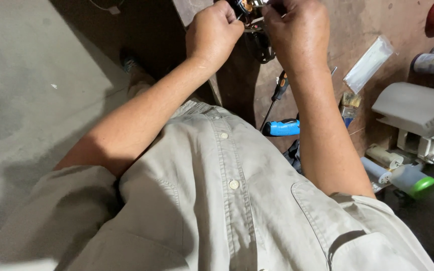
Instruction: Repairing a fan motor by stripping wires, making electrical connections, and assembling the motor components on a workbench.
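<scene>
Head view, looking down past a beige button shirt (227,200). Left hand (214,32) at 12 o'clock, fist curled closed around a small dark metal part with wires and a coppery bit (251,15), partly cut by the top edge. Right hand (297,30) just at 1 o'clock, fingers pinched shut on the same part from the other side; hands nearly touching. Exact shape of the part can't tell.

Brown worn wooden bench (377,30) under the hands. Black-and-orange handled screwdriver (277,93) near centre, blue plastic tool handle (282,128) just below it. Clear plastic packet (369,62) at 2 o'clock. White plastic housing (418,113) at 3 o'clock, green-capped white bottle (413,180) at 4 o'clock. Grey concrete floor (36,100) at 9 o'clock.
</scene>
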